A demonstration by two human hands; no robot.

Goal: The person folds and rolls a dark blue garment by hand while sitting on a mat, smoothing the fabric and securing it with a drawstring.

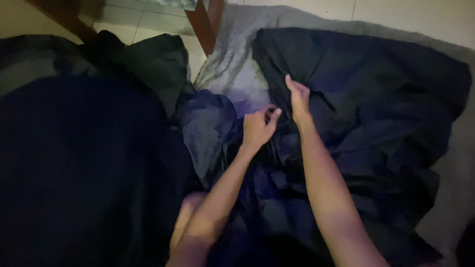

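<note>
Firstly, we take the grey rug as our landmark, because it lies under the middle of the scene. Far to the left of the rug we see a big dark mass of cloth that fills the lower left part of the view, and behind it a dark green garment is piled, touching the rug's left edge. Beyond the rug's far left corner stands a brown wooden furniture leg on the pale tiled floor.

On the rug, near its middle, lies a bluish-grey cloth, crumpled in folds. Just to the right of it we see our left hand, curled into a fist with the fingers clenched on a fold of the dark fabric. Our right hand is just beside it, a little further from us; the fingers are bent and pinch the edge of the black garment, though the light is dim and we cannot tell how firm this hold is. This black garment is spread over the right half of the rug, and its wrinkled folds reach down between our 2 forearms.
</note>
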